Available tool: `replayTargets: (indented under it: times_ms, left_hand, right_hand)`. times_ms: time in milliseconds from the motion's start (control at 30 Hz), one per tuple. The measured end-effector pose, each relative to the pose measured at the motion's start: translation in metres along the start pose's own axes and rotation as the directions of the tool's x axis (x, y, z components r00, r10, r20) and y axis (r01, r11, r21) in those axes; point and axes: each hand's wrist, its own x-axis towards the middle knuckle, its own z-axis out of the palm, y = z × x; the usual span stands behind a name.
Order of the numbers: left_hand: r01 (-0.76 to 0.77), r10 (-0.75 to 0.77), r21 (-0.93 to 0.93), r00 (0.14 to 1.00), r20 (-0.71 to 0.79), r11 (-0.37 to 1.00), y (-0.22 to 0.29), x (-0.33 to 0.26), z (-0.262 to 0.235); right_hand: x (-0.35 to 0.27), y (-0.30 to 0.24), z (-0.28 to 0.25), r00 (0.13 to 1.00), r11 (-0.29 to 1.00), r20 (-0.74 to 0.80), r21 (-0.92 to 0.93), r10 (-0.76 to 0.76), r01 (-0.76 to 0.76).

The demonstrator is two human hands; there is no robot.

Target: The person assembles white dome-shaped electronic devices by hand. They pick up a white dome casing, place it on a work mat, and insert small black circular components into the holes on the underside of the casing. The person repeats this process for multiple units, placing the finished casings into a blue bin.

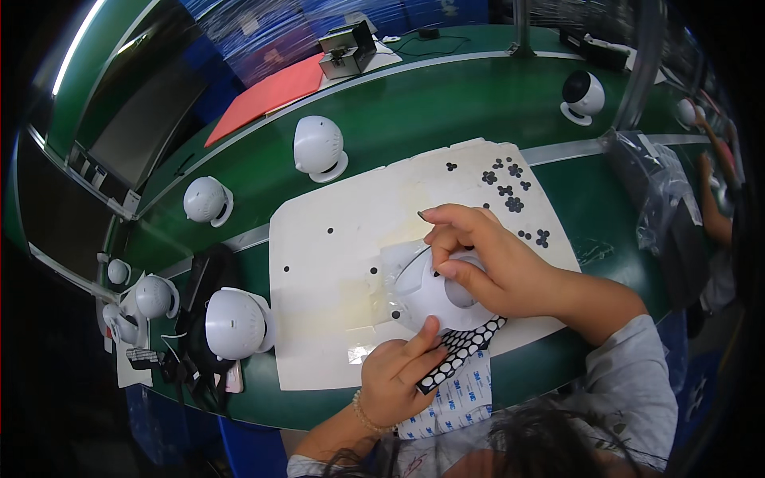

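Observation:
A white dome-shaped camera body (434,299) lies on a white mat (319,263) in front of me. My right hand (486,255) rests on top of it, fingers curled around its round face. My left hand (398,374) touches its lower side with the fingertips and also holds a strip of white backing paper with rows of black dots (462,350). A piece of clear film (398,267) lies under and beside the dome. Loose black round pads (510,191) are scattered on the mat's far right corner.
More white dome cameras stand around: one (319,147) beyond the mat, one (207,199) farther left, one (235,323) at the mat's left edge, others (151,296) at far left, one (584,95) far right. A red sheet (271,94), clear bags (657,187) and another person's arm (717,199) are at the edges.

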Motion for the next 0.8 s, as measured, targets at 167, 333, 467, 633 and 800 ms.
replayTargets:
  times_ms: [167,333,467,633,800]
  left_hand:
    - [-0.01,0.011,0.01,1.0,-0.009,1.0,0.0,-0.001,0.0]
    - [-0.021,0.02,0.026,0.998,0.056,0.999,-0.003,-0.003,-0.004]
    - [-0.018,0.018,0.055,1.0,0.011,0.998,-0.003,-0.001,-0.004]
    - [-0.035,0.035,0.009,0.999,0.012,0.999,-0.006,-0.003,-0.005]
    - [-0.028,0.027,0.018,0.999,0.037,0.999,-0.005,-0.003,-0.007]
  right_hand:
    - [-0.001,-0.001,0.003,1.0,1.0,-0.026,0.026,0.007,-0.006]
    - [-0.008,-0.013,-0.001,0.97,0.826,0.048,-0.516,-0.238,0.228]
    - [-0.023,-0.023,-0.013,0.978,0.761,0.042,-0.622,-0.202,0.184]
    - [-0.045,-0.005,-0.003,0.998,0.978,-0.004,-0.2,-0.059,0.057]
    - [-0.045,-0.005,0.004,0.999,0.994,0.032,-0.111,0.012,-0.008]
